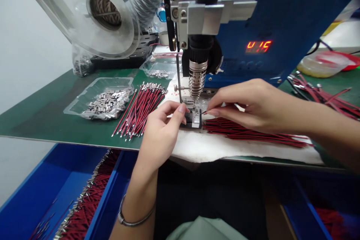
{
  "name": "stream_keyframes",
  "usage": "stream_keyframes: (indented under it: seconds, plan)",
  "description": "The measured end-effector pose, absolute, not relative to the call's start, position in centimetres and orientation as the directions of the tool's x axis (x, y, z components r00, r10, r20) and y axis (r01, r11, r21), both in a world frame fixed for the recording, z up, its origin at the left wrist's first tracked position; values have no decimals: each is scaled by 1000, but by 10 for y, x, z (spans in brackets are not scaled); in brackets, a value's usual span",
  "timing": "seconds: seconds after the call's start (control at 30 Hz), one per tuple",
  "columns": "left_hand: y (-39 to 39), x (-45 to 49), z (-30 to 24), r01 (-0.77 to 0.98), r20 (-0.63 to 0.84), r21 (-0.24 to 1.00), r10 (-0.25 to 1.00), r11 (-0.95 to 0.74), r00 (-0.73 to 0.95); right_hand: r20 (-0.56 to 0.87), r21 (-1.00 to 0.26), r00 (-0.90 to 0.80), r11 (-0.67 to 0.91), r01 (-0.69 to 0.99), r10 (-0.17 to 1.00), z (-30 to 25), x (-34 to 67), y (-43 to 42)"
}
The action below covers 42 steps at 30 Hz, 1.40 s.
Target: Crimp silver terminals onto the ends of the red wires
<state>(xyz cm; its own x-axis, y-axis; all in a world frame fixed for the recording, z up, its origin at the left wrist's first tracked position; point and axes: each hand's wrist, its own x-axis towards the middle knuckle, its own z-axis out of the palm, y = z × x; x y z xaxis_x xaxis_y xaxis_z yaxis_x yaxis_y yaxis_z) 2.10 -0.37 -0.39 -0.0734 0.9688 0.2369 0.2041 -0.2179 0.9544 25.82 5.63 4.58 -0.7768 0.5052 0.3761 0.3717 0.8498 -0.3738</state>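
My left hand (163, 129) is pinched, thumb and forefinger pressed at the small metal fixture (194, 117) under the machine's spring-wrapped tip (197, 78); what it pinches is too small to name. My right hand (247, 105) reaches in from the right, fingers pinched on a thin red-and-black wire at the same fixture. A bundle of red-and-black wires (253, 133) lies under my right hand on a white cloth (225, 150). Another pile of wires (140, 108) lies left of my left hand.
A clear tray of small metal pieces (104, 101) sits on the green mat (42, 116). A blue machine shows a red display (258, 46). A clear reel (92, 11) stands at back left. Blue bins (56, 191) below hold finished wires. More wires (323, 95) lie far right.
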Motion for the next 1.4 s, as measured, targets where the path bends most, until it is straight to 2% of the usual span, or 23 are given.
stream_keyframes:
  seconds: [0.1, 0.17, 0.27, 0.47, 0.63, 0.73, 0.87, 1.4]
  plan:
    - [-4, 21, -5, 177, 228, 963, 966, -204, -123, 448, -393, -731, 848, 356, 515, 38, 249, 61]
    - [-5, 22, -5, 146, 219, 969, 965, -198, -146, 509, -434, -645, 817, 380, 570, 28, 246, 60]
    - [-6, 24, -2, 96, 234, 971, 951, -219, -204, 527, -464, -580, 782, 417, 622, 16, 245, 57]
    - [0, 31, 4, 47, 343, 938, 894, -344, -288, 601, -370, -589, 841, 394, 541, 9, 246, 56]
    - [4, 32, -10, 13, 268, 961, 925, -275, -271, 612, -334, -609, 863, 379, 505, 10, 245, 55]
    - [2, 28, -15, -3, 221, 974, 947, -228, -232, 603, -378, -591, 845, 379, 535, 11, 244, 52]
    - [-1, 26, -17, -31, 217, 973, 950, -230, -226, 585, -442, -566, 814, 378, 581, 10, 241, 48]
    - [-3, 32, -10, 31, 173, 985, 963, -170, -205, 553, -508, -524, 761, 404, 648, 11, 235, 45]
